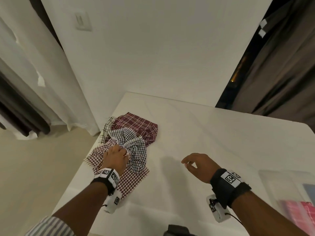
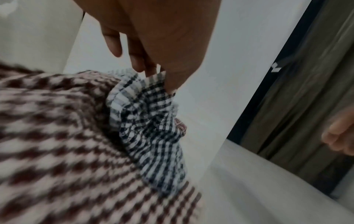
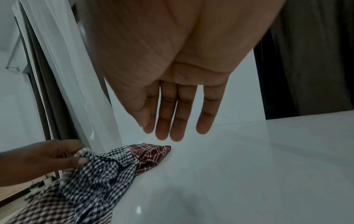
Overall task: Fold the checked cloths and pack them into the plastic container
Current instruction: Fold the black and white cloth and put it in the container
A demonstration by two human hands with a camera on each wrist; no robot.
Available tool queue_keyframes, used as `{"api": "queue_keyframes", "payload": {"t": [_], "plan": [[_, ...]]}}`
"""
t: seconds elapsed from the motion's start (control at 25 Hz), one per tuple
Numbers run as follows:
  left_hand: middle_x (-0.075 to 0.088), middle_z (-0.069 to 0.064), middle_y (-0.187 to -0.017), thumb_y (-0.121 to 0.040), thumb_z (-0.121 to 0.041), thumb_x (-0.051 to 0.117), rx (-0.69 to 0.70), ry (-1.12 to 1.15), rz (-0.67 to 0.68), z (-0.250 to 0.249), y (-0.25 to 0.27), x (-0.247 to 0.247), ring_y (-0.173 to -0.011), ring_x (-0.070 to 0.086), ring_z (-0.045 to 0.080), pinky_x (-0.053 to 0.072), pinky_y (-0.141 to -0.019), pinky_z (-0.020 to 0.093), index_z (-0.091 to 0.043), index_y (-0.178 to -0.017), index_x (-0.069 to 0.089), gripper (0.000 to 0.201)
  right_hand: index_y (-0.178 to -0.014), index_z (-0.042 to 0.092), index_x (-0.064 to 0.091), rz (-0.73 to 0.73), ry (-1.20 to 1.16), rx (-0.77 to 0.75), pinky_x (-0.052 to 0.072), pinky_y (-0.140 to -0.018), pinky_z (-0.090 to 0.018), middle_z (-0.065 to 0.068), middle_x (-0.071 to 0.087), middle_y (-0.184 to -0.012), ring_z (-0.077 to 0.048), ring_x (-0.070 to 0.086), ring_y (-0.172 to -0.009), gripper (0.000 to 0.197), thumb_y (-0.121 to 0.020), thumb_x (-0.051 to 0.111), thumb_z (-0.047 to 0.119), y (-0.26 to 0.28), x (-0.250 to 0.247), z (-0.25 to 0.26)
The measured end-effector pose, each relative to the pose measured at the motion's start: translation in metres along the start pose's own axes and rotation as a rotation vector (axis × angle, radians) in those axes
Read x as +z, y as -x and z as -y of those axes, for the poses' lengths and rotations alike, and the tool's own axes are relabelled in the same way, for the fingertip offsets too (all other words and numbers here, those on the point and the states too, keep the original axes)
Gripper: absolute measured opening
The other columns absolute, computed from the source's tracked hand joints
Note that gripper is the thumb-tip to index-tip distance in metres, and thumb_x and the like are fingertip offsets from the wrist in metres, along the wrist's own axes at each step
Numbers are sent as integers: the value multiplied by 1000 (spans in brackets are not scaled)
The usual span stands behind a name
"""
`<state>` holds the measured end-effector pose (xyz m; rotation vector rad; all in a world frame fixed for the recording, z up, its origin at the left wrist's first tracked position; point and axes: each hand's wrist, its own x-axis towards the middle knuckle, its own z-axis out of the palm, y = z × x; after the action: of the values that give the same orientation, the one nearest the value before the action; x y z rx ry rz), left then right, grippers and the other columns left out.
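Observation:
A heap of checked cloths lies at the table's left edge. On top is a crumpled black-and-white checked cloth (image 1: 134,149) (image 2: 151,124) (image 3: 99,171). My left hand (image 1: 117,155) (image 2: 162,72) (image 3: 57,156) pinches its edge between thumb and fingers. Under it lies a red-and-white checked cloth (image 1: 131,178) (image 2: 57,136), and behind it a maroon plaid cloth (image 1: 136,125) (image 3: 151,153). My right hand (image 1: 192,163) (image 3: 172,118) hovers over the bare table to the right of the heap, fingers straight and holding nothing. A clear plastic container (image 1: 279,183) sits at the right edge, holding a pink cloth (image 1: 300,213).
The white table (image 1: 213,133) stands against a white wall, with curtains at left and a dark window at right. A dark object (image 1: 177,230) shows at the near table edge. The floor lies beyond the table's left edge.

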<state>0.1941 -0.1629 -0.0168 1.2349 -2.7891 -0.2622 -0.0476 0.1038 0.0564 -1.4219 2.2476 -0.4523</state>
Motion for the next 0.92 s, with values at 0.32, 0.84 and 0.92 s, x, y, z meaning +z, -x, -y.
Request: {"api": "queue_keyframes", "payload": {"t": [0.32, 0.84, 0.92], "plan": [[57, -8, -62, -102, -35, 48, 554, 724, -38, -100, -18, -145, -54, 53, 5, 40, -51, 20, -43, -97, 56, 12, -141, 37, 42, -273, -98, -262, 34, -96, -11, 18, 48, -136, 1, 43, -119, 54, -92, 63, 35, -23, -75, 82], [66, -30, -77, -77, -58, 71, 522, 473, 288, -93, -32, -144, -73, 61, -10, 44, -64, 9, -37, -90, 64, 26, -69, 29, 53, -270, -6, -67, 38, -58, -21, 7, 56, -69, -4, 48, -63, 30, -78, 76, 45, 12, -169, 27], [66, -22, -79, -78, -61, 69, 460, 427, 186, -97, -49, -140, -75, 60, -4, 50, -70, 24, -35, -92, 67, 30, -71, 35, 48, -170, 141, 64, 37, -60, -23, 12, 56, -74, -5, 51, -70, 29, -81, 74, 42, 16, -180, 3]]}}
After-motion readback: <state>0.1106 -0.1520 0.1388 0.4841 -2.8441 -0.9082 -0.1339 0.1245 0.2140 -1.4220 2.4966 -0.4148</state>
